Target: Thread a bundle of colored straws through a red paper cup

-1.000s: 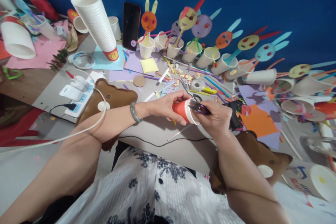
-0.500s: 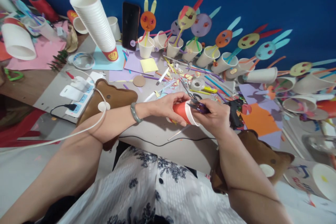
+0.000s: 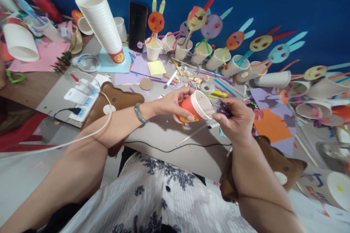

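A red and white paper cup [image 3: 193, 108] lies tipped in my left hand [image 3: 175, 105], whose fingers and thumb wrap round its side. The cup's open mouth faces right and up. Just right of the rim is my right hand [image 3: 236, 116], closed on dark purple-handled scissors [image 3: 224, 109], which are partly hidden and blurred. Its thumb is close to the cup's rim; whether they touch I cannot tell. Below the cup a thin clear stick [image 3: 191, 134] lies on the grey table [image 3: 164, 134].
A tall stack of cups [image 3: 101, 22] stands at the back left beside a phone [image 3: 137, 25]. Several cups with paper rabbit heads line the blue wall. Paper scraps, tape [image 3: 207, 87] and a yellow cutter [image 3: 219, 94] lie behind my hands. A power strip [image 3: 89, 98] is at left.
My right hand has moved right, away from the cup, with the scissors. The cup in my left hand has turned so its inside shows more.
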`<act>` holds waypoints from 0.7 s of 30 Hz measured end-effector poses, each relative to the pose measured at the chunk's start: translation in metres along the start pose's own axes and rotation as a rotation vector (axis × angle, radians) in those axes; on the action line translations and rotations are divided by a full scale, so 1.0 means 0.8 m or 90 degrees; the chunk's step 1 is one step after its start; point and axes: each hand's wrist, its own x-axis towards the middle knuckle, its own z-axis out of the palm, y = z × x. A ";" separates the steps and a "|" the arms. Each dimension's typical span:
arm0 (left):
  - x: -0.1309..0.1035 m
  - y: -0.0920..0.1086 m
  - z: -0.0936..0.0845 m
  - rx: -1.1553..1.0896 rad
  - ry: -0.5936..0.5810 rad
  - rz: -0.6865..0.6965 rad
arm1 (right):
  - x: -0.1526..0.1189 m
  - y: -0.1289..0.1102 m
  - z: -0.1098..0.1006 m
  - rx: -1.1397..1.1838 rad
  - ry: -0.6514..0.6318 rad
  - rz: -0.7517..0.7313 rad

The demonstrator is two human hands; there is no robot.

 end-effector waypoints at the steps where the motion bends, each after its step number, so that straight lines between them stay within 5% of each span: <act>1: 0.000 -0.001 -0.001 -0.002 0.001 0.002 | 0.001 0.001 -0.003 -0.020 -0.019 -0.008; 7: -0.002 0.002 -0.001 -0.007 -0.013 -0.015 | 0.008 0.001 -0.021 -0.120 -0.137 -0.060; 21: -0.002 0.005 0.001 0.007 -0.041 -0.059 | 0.008 0.002 -0.032 -0.297 -0.193 -0.120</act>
